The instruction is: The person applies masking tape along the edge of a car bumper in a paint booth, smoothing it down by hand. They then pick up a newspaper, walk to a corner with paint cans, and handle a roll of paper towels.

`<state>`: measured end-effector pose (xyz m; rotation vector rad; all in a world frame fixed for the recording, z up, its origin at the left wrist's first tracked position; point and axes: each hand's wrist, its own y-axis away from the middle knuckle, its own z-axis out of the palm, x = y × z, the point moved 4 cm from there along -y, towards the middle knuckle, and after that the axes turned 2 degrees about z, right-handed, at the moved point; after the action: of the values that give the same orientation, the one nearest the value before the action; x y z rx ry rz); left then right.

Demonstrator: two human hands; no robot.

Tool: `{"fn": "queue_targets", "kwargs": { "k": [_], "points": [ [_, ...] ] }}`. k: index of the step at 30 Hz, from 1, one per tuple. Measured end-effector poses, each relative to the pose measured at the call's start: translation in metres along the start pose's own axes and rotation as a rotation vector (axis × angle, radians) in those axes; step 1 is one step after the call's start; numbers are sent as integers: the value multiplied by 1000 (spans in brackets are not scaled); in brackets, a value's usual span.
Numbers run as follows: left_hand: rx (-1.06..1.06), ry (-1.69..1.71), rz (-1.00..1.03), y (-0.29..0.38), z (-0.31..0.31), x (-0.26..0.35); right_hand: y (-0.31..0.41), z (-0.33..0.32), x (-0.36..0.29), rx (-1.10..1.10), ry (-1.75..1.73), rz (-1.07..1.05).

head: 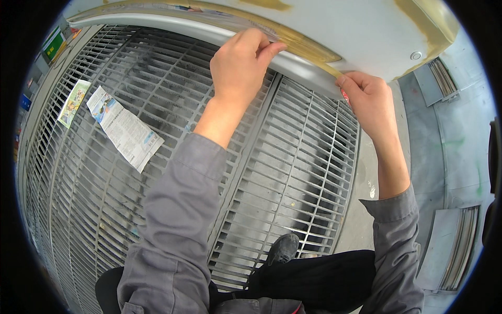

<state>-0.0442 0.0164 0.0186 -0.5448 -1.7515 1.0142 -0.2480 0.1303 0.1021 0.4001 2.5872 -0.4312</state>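
Observation:
A strip of yellowish masking tape [331,70] runs along the lower part of a pale vehicle body panel [345,23]. Its right end reaches my right hand [364,94], whose thumb and fingers are closed on it; a red, round-edged piece, perhaps the core of the tape roll, shows beneath the fingers. My left hand [245,64] is at the panel's lower edge, thumb and index fingertip at the tape. Whether it pinches the tape cannot be told. Film or paper [227,17] lies under tape further left, above a glossy silver-white lower trim [157,23].
A metal floor grating [274,168] spreads below. A torn newspaper piece [124,131] and a small printed sheet [73,103] lie on it at left. Louvred vents [443,80] are set in the grey wall [423,157] at right. My black shoe [283,248] rests on the grating.

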Motion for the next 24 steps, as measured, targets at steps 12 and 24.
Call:
{"fn": "queue_targets", "kwargs": {
  "k": [12, 24],
  "points": [
    [-72, 98, -59, 7, 21, 33, -1, 3, 4, 11, -59, 0],
    [-33, 87, -95, 11, 34, 52, 55, 142, 91, -541, -776, 675]
  ]
}}
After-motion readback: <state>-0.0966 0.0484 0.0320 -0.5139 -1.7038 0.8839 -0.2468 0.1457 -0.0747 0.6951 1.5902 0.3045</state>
